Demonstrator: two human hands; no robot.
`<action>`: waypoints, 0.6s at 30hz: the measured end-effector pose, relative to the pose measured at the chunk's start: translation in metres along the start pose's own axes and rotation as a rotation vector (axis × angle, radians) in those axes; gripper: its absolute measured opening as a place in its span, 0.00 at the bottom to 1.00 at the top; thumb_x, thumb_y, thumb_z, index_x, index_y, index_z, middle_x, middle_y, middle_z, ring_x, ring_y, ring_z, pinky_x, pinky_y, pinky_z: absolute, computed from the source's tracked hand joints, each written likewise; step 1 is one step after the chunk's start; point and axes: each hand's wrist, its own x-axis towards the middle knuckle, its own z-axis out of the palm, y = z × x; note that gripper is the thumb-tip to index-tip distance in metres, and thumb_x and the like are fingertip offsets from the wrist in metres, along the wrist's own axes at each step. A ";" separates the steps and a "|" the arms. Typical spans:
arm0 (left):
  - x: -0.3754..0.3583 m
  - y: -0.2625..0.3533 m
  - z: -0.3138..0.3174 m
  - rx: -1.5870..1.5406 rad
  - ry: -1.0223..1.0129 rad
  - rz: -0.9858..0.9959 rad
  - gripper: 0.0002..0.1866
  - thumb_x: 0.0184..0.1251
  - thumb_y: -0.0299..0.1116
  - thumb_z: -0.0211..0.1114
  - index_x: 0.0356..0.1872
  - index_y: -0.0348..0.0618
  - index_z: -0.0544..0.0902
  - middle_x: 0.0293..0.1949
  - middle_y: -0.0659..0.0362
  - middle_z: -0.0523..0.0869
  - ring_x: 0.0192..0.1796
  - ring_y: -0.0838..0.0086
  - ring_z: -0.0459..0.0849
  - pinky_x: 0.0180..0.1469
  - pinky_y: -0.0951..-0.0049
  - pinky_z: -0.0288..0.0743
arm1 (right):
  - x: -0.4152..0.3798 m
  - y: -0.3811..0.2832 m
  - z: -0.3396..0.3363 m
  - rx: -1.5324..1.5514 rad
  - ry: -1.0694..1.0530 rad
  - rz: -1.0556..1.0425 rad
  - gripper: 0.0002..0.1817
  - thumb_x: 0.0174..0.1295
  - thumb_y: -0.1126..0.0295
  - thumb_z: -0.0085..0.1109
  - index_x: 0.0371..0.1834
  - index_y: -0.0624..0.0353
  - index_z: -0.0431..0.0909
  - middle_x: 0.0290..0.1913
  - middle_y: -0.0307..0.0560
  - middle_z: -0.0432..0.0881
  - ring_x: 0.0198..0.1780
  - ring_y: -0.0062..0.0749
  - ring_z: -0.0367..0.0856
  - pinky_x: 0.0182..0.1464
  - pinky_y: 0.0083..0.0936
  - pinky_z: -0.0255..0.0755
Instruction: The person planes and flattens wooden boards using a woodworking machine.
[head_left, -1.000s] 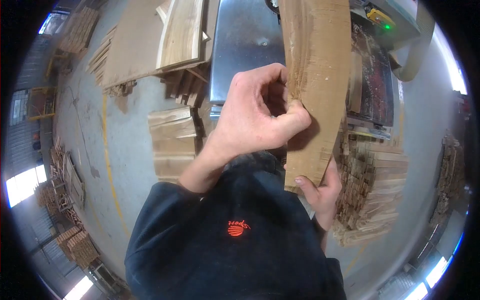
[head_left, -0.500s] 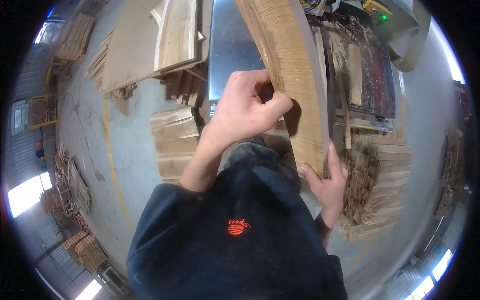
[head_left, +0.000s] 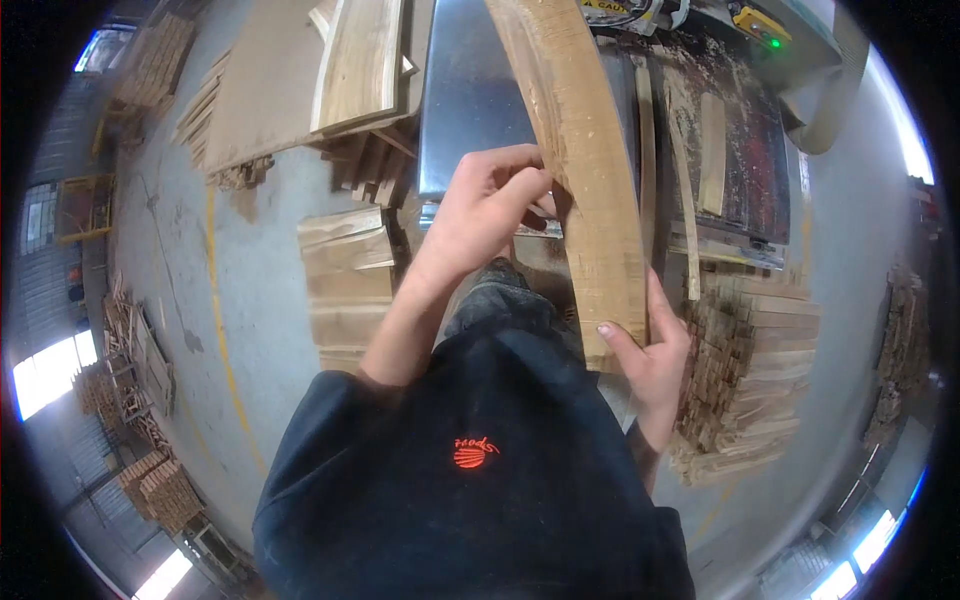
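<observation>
A long wooden board (head_left: 590, 180) runs from the top of the view down toward my torso, its near end by my dark sweatshirt. My left hand (head_left: 495, 205) is curled at the board's left edge, with thumb and fingertips against the wood. Near the close end, my right hand (head_left: 655, 355) grips the board, thumb on its upper face and fingers along the right edge. Part of a smooth metal machine table (head_left: 470, 110) lies under and left of the board.
Narrow wood strips (head_left: 712, 150) lie on the dusty machine bed to the right. Below them stands a stack of cut boards (head_left: 765, 370). At left are a panel with planks (head_left: 360, 70) and another board pile (head_left: 345, 285). A yellow control box (head_left: 757, 22) shows a green light.
The board has turned so its broad face shows more, and its near end has come into view. My left thumb has moved off the board's face to its left edge.
</observation>
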 end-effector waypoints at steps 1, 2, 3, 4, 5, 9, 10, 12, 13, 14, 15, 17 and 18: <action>0.001 -0.007 0.000 -0.055 -0.030 -0.013 0.22 0.76 0.41 0.62 0.56 0.30 0.85 0.40 0.56 0.90 0.41 0.78 0.86 0.45 0.73 0.81 | 0.001 0.000 0.002 -0.005 -0.007 -0.015 0.41 0.62 0.67 0.76 0.77 0.69 0.68 0.54 0.66 0.89 0.54 0.45 0.92 0.54 0.32 0.83; 0.002 -0.015 0.000 -0.110 -0.060 -0.027 0.25 0.78 0.46 0.62 0.60 0.31 0.84 0.44 0.56 0.89 0.46 0.77 0.87 0.50 0.72 0.83 | 0.003 -0.001 0.005 -0.009 -0.014 -0.030 0.41 0.64 0.66 0.75 0.78 0.69 0.68 0.54 0.66 0.89 0.54 0.44 0.92 0.54 0.32 0.83; 0.003 -0.023 0.007 -0.202 -0.010 -0.057 0.29 0.78 0.52 0.61 0.62 0.33 0.81 0.44 0.56 0.88 0.45 0.76 0.86 0.50 0.72 0.82 | 0.004 -0.001 0.007 -0.012 -0.021 -0.046 0.40 0.65 0.65 0.74 0.78 0.70 0.68 0.53 0.66 0.89 0.53 0.43 0.92 0.55 0.31 0.82; 0.005 -0.032 0.022 -0.291 0.040 -0.088 0.33 0.78 0.58 0.59 0.64 0.34 0.79 0.44 0.56 0.88 0.44 0.75 0.86 0.49 0.71 0.81 | 0.005 0.000 0.008 -0.040 -0.043 -0.101 0.39 0.66 0.65 0.73 0.78 0.70 0.68 0.53 0.65 0.89 0.53 0.43 0.92 0.54 0.31 0.82; 0.008 -0.040 0.032 -0.376 0.090 -0.119 0.37 0.78 0.64 0.58 0.66 0.35 0.77 0.44 0.57 0.87 0.43 0.75 0.85 0.49 0.71 0.81 | 0.006 0.000 0.010 -0.067 -0.063 -0.156 0.38 0.68 0.65 0.72 0.77 0.70 0.68 0.52 0.65 0.90 0.52 0.42 0.93 0.53 0.31 0.83; 0.020 -0.076 0.039 -0.661 0.065 -0.323 0.38 0.73 0.73 0.56 0.56 0.42 0.75 0.33 0.59 0.77 0.32 0.73 0.78 0.37 0.74 0.74 | 0.006 -0.002 0.017 0.078 -0.076 -0.087 0.21 0.73 0.64 0.67 0.62 0.69 0.84 0.49 0.62 0.91 0.47 0.42 0.93 0.49 0.29 0.83; 0.022 -0.082 0.038 -0.776 0.099 -0.423 0.38 0.74 0.71 0.55 0.55 0.40 0.75 0.31 0.62 0.75 0.30 0.75 0.75 0.34 0.75 0.70 | 0.005 -0.004 0.018 0.134 -0.082 -0.013 0.19 0.73 0.64 0.66 0.58 0.68 0.86 0.49 0.61 0.91 0.46 0.43 0.93 0.48 0.29 0.83; 0.031 -0.095 0.033 -0.956 0.059 -0.534 0.38 0.75 0.70 0.54 0.54 0.38 0.75 0.31 0.63 0.73 0.29 0.77 0.73 0.33 0.74 0.69 | 0.004 -0.011 0.022 0.177 -0.097 -0.028 0.16 0.73 0.64 0.66 0.51 0.68 0.89 0.49 0.59 0.91 0.49 0.42 0.92 0.50 0.28 0.83; 0.027 -0.093 0.038 -0.768 0.133 -0.524 0.38 0.75 0.70 0.53 0.54 0.38 0.75 0.31 0.63 0.73 0.30 0.77 0.73 0.33 0.74 0.69 | 0.006 -0.008 0.023 0.146 -0.090 -0.134 0.16 0.72 0.64 0.67 0.52 0.68 0.89 0.50 0.58 0.91 0.50 0.41 0.91 0.50 0.28 0.83; 0.024 -0.088 0.044 -0.582 0.202 -0.507 0.38 0.75 0.70 0.52 0.54 0.38 0.75 0.31 0.63 0.74 0.30 0.78 0.73 0.33 0.74 0.68 | 0.007 -0.006 0.023 0.111 -0.083 -0.244 0.16 0.72 0.65 0.67 0.52 0.68 0.89 0.50 0.58 0.91 0.52 0.41 0.91 0.50 0.28 0.83; 0.026 -0.090 0.045 -0.542 0.207 -0.487 0.39 0.76 0.71 0.51 0.55 0.37 0.76 0.32 0.62 0.75 0.31 0.76 0.75 0.35 0.72 0.72 | 0.004 -0.009 0.020 0.127 -0.092 -0.249 0.17 0.70 0.65 0.68 0.54 0.68 0.88 0.52 0.59 0.90 0.53 0.42 0.90 0.51 0.29 0.82; 0.030 -0.092 0.050 -0.538 0.276 -0.483 0.37 0.79 0.68 0.51 0.57 0.37 0.77 0.33 0.61 0.77 0.32 0.74 0.78 0.37 0.70 0.76 | 0.003 -0.005 0.021 0.026 -0.006 -0.252 0.19 0.70 0.64 0.69 0.57 0.67 0.87 0.53 0.59 0.89 0.52 0.40 0.89 0.50 0.27 0.82; 0.030 -0.090 0.052 -0.536 0.310 -0.484 0.36 0.80 0.67 0.51 0.57 0.36 0.77 0.34 0.60 0.78 0.33 0.73 0.79 0.38 0.68 0.78 | 0.001 -0.004 0.021 -0.026 0.037 -0.251 0.20 0.70 0.64 0.69 0.58 0.67 0.87 0.54 0.59 0.89 0.51 0.39 0.89 0.49 0.26 0.82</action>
